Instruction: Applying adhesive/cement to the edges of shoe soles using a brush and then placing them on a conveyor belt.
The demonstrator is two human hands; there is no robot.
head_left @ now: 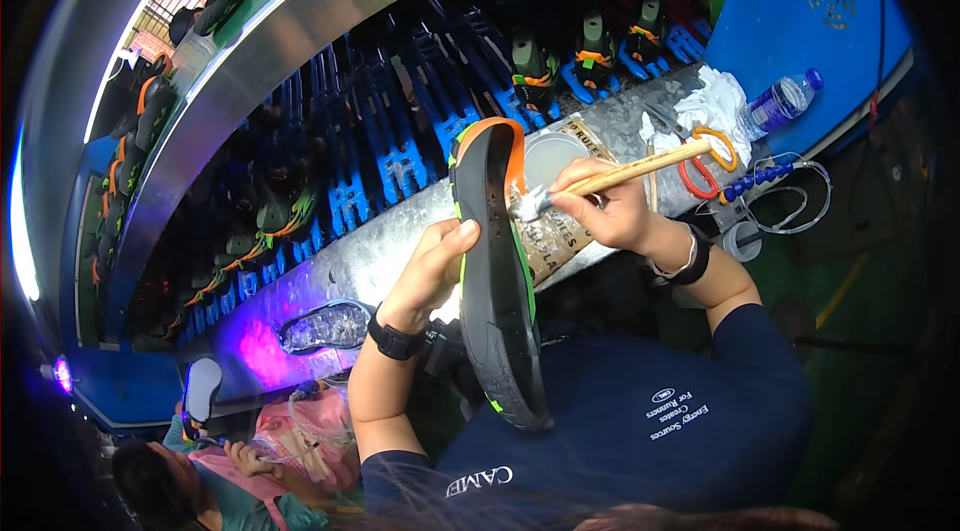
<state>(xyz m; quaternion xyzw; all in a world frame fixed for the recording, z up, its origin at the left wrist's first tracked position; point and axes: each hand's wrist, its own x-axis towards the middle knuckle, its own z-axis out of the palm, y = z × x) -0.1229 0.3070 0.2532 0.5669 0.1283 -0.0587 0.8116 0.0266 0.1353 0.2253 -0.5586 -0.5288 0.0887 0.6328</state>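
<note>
My left hand is closed round the edge of a shoe sole, thumb on its near face. The sole is black and grey with an orange heel rim and green edging, and stands tilted up before me. In my right hand is a brush with a wooden handle, gripped between thumb and fingers. Its whitish bristle end lies right beside the sole's orange rim; whether they touch I cannot tell. Behind the brush, a round whitish dish rests on brown cardboard.
Blue racks carry several shoe parts beyond the metal ledge. On the ledge's right are white rags, a bottle, red-handled scissors and a blue jointed hose. Another sole lies left. A co-worker sits lower left.
</note>
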